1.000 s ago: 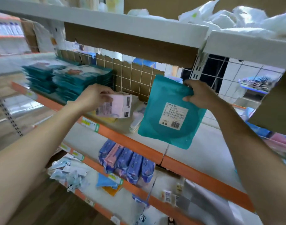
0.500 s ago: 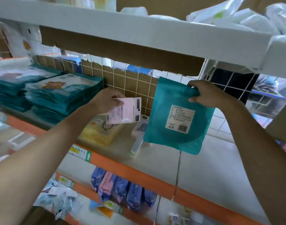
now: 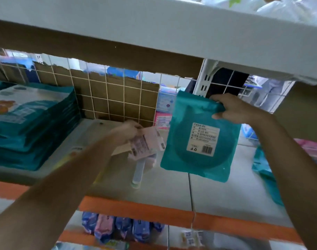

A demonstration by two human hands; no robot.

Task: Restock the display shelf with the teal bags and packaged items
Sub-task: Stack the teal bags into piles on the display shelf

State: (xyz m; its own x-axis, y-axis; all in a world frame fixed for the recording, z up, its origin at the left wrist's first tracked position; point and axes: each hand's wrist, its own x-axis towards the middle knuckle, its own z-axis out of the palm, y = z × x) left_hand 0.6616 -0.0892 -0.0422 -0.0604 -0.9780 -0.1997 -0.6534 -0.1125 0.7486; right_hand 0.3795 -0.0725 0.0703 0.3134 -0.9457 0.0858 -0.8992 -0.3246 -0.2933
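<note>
My right hand (image 3: 233,110) pinches the top right corner of a teal bag (image 3: 199,138), which hangs above the grey shelf (image 3: 217,192) with its white barcode label facing me. My left hand (image 3: 126,131) holds a small pale pink packet (image 3: 147,143) low over the shelf, just left of the teal bag. Both are blurred by motion. A tall stack of teal bags (image 3: 29,127) lies on the shelf at the left. A narrow tube-like packaged item (image 3: 138,172) lies on the shelf below the pink packet.
A wire grid with brown cardboard (image 3: 116,98) backs the shelf. A white upper shelf (image 3: 154,31) hangs low overhead. An orange shelf edge (image 3: 136,208) runs along the front; blue and pink packs (image 3: 118,230) stand on the shelf below. More teal material (image 3: 264,166) lies at the right.
My view has moved closer and lower into the shelf. My left hand has carried the pink packet down and rightward toward the shelf surface. The teal bag stays held up in my right hand.
</note>
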